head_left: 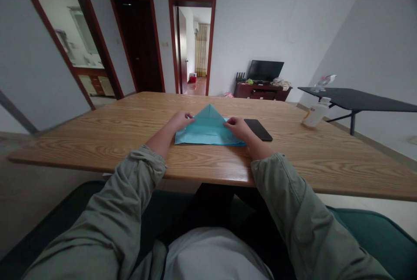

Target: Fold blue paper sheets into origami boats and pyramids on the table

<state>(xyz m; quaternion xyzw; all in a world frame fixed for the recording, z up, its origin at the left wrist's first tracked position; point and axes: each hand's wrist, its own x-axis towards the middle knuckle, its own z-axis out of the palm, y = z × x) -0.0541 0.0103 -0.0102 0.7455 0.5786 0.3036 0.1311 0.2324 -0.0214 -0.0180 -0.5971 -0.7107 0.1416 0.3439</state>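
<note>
A folded sheet of blue paper [209,119] comes to a point at its far end, with creases running across it. Beneath it lies more light-blue paper [208,138], flat on the wooden table. My left hand [182,120] pinches the folded sheet at its left corner. On the opposite side, my right hand [237,126] has its fingertips closed on the right corner. Both forearms reach in over the table's near edge.
A black phone [258,130] lies just right of my right hand on the wooden table [130,141]. Farther right stands a translucent white bottle [316,113]. Beyond is a black folding table [365,99]. A television [266,70] sits on a low cabinet [263,92] by the wall.
</note>
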